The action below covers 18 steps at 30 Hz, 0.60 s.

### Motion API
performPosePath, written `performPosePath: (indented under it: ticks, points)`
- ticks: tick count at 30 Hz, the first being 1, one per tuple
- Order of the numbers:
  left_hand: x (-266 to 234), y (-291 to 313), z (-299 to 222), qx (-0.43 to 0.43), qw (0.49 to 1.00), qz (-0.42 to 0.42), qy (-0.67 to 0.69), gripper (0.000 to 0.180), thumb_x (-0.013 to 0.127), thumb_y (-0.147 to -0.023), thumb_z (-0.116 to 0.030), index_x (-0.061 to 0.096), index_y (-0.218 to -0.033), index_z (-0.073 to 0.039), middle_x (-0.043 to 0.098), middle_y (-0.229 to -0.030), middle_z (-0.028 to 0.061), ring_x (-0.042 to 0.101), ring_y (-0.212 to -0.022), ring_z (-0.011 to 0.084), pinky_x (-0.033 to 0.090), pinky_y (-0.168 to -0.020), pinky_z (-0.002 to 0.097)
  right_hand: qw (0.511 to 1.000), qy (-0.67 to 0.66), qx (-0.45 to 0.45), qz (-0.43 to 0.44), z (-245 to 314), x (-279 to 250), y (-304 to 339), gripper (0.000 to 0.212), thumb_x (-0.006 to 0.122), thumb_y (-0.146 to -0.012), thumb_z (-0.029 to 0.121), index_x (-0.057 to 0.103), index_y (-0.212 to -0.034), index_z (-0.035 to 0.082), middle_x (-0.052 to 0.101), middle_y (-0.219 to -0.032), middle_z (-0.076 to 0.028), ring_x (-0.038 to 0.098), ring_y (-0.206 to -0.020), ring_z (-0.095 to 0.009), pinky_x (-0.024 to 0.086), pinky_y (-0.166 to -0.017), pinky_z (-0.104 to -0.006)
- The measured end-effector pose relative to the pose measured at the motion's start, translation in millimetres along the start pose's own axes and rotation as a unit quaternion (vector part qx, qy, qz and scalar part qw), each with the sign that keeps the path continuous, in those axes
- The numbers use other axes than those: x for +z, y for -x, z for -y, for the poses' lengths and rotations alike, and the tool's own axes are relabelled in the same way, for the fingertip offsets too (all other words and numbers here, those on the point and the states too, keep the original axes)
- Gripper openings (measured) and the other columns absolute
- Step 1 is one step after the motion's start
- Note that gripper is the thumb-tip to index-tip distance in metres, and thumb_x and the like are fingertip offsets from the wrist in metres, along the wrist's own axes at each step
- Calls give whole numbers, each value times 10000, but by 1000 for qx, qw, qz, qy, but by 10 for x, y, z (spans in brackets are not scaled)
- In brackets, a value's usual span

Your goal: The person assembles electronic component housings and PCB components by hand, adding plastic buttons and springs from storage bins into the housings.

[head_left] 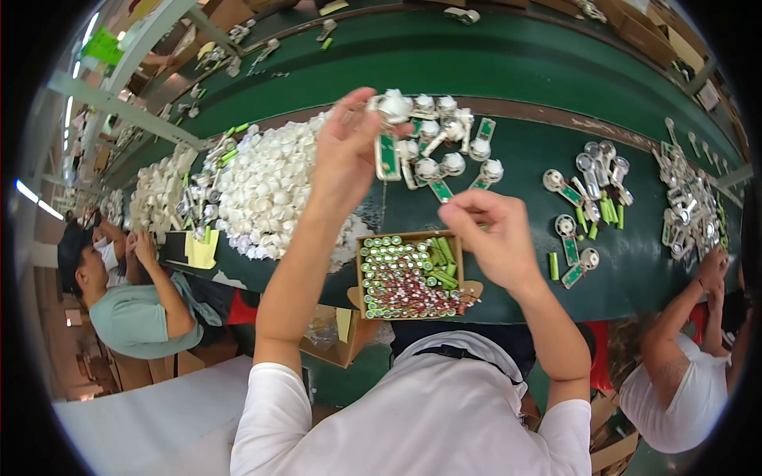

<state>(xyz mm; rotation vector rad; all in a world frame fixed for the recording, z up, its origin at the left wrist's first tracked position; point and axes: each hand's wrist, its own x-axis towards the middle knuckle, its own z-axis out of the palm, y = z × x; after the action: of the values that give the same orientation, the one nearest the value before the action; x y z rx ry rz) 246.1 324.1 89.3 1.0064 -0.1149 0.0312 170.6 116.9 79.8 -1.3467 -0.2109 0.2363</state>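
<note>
My left hand point(349, 151) is raised over the bench, its fingers closed on a small white device with a round head and a green circuit board point(387, 155) in its handle. My right hand point(490, 230) is pinched, fingertips together; anything between them is too small to make out. Just below it stands a cardboard box point(361, 278) of green cylindrical batteries point(397, 258), many with red wires. Similar white devices point(452, 163) with domed heads and green boards lie beyond my hands.
A large heap of white caps point(266, 186) lies to the left. On the right are loose devices point(567, 234), green batteries point(607, 210) and a pile of housings point(686, 206). One co-worker point(135, 293) sits at left, another point(675, 373) at right. A green conveyor belt point(492, 63) runs behind.
</note>
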Motion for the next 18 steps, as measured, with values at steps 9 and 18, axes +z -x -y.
performPosePath:
  ticks: [9,18]
  points:
    - [377,569,92,-63,986,136,70,537,584,-978,-213,392,-1446,-31,558,-1286,151,609,-1056,219,508,-880,317,959,247,-139,-7,366,25,148,60,690,-805,-17,697,-863,-31,599,-701,-58,511,-546,-83,388,-501,-233]
    - [510,719,110,-46,990,98,87,567,575,-988,-235,358,-1481,-58,563,-1273,105,569,-983,146,479,-828,289,933,298,-202,18,404,177,276,103,680,-799,-60,679,-891,-14,567,-726,-77,545,-575,-145,435,-532,-276]
